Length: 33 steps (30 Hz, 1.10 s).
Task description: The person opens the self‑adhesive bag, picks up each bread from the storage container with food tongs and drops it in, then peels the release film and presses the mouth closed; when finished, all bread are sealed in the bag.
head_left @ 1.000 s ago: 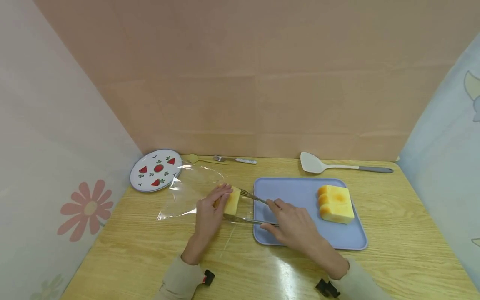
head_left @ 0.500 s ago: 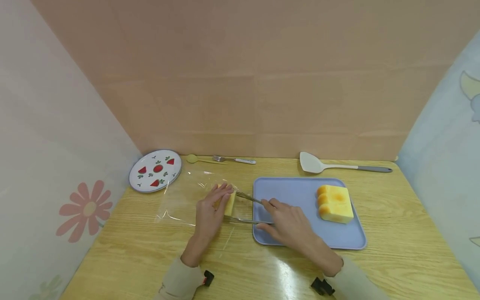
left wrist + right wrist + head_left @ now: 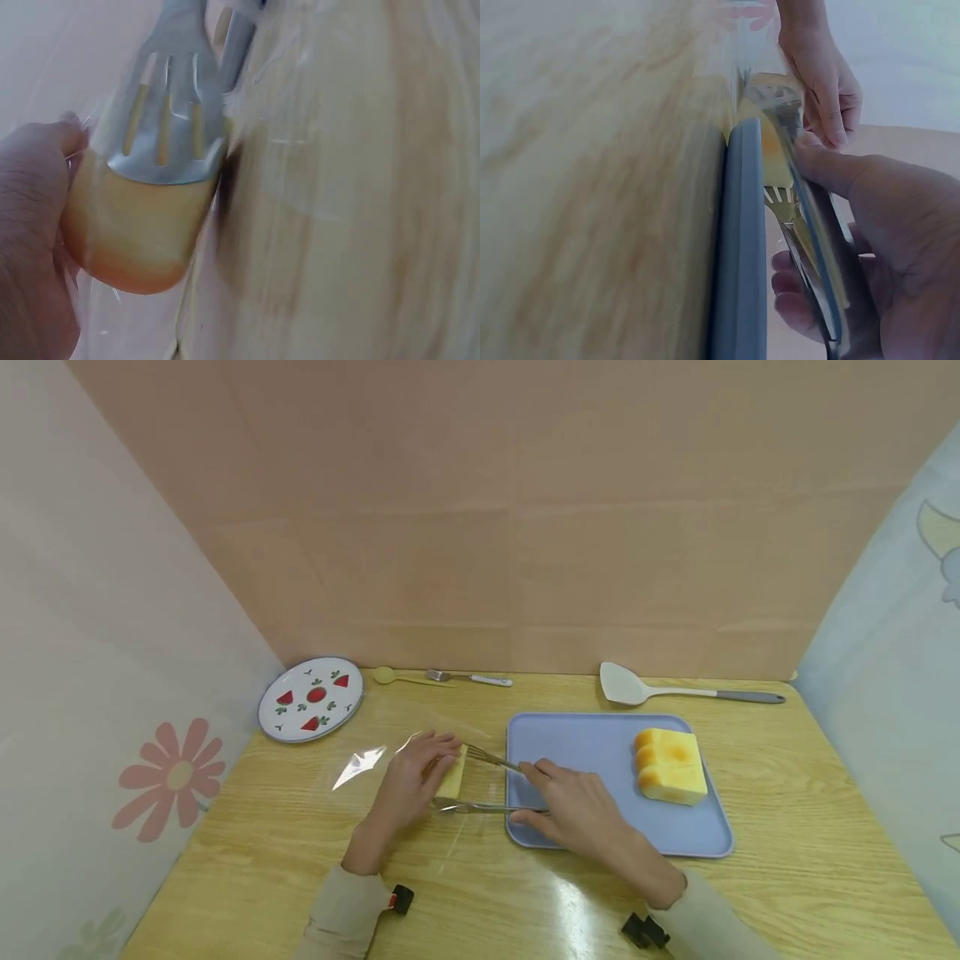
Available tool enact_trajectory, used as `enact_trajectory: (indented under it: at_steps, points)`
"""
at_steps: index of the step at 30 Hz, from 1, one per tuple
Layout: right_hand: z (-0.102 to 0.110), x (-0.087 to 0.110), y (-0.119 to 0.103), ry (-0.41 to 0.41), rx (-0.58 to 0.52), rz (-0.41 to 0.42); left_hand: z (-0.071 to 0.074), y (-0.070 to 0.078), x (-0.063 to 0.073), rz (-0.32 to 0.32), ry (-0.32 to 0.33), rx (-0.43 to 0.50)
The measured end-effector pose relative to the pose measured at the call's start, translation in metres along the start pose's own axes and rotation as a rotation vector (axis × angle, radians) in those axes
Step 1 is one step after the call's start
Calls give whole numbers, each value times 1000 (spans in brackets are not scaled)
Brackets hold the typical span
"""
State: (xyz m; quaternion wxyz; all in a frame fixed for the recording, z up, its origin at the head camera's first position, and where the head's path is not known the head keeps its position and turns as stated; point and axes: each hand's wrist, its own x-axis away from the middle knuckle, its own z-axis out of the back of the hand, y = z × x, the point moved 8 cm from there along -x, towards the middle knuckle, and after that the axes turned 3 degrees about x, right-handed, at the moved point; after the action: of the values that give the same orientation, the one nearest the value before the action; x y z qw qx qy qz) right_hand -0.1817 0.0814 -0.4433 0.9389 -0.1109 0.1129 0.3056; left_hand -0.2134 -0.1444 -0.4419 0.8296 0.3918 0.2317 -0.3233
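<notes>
Fingers of your right hand [image 3: 588, 810] grip metal tongs [image 3: 491, 808], whose two heads straddle the bread slice [image 3: 452, 783] at its twelve and six o'clock ends. That slice sits in clear plastic [image 3: 358, 766], just outside the blue tray [image 3: 573, 743] at nine o'clock. Your left hand [image 3: 409, 777] rests over the plastic on the slice's nine o'clock side, fingers mostly straight. Inside the tray, at three o'clock, lies a loaf [image 3: 671, 767]; a spatula [image 3: 624, 685] lies beyond the tray at one o'clock. From the slice, a plate [image 3: 298, 687] lies at ten o'clock, a spoon [image 3: 385, 676] at eleven, a fork [image 3: 491, 682] at twelve.
</notes>
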Motion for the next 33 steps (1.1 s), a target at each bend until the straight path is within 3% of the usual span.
enact_trajectory:
  at_steps: [4, 10, 13, 20, 30, 33]
  points:
    - [-5, 0, 5, -19, -3, 3, 2, -6, 0, 65, -13, 31]
    - [-8, -1, 12, -42, -39, 26, 3, -10, 1, 156, -88, 79]
    - [-8, -1, 14, -48, -54, 31, 4, -10, 2, 155, -80, 77]
    - [-2, 0, 13, 8, -71, 37, 6, -4, -2, 106, 48, 101]
    - [0, 1, 1, 3, 36, 32, -1, 18, -9, 94, 56, 80]
    - [3, 1, -2, 25, 50, 41, -2, 19, -9, 92, 85, 77]
